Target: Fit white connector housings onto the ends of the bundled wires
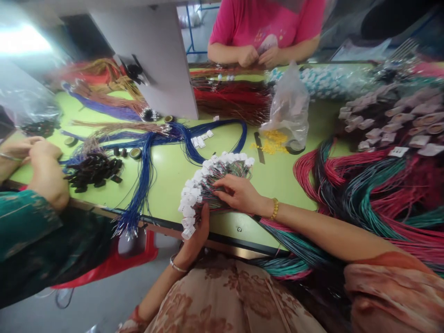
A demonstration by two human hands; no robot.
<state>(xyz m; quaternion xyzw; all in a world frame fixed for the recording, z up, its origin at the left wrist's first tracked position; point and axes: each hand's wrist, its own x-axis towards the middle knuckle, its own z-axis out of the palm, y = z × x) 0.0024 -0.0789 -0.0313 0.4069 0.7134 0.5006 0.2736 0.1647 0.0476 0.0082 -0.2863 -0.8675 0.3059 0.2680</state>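
A fanned bundle of thin wires with white connectors (190,200) on their ends lies at the table's front edge. My left hand (198,231) grips this bundle from its lower left side, thumb up against the wires, the other fingers hidden beneath. Across the top of the bundle, my right hand (240,193) has its fingers pinched on some of the wires behind the connectors; its fingertips are partly lost among them. Red, black and green wires (287,240) trail from under my right wrist over the edge.
Blue wires (147,162) and a pile of black connectors (93,171) lie to the left, near a co-worker's hands (41,150). Yellow bits (274,141) sit by a plastic bag (291,104). Thick wire bundles (367,189) fill the right. Another person (263,32) works opposite.
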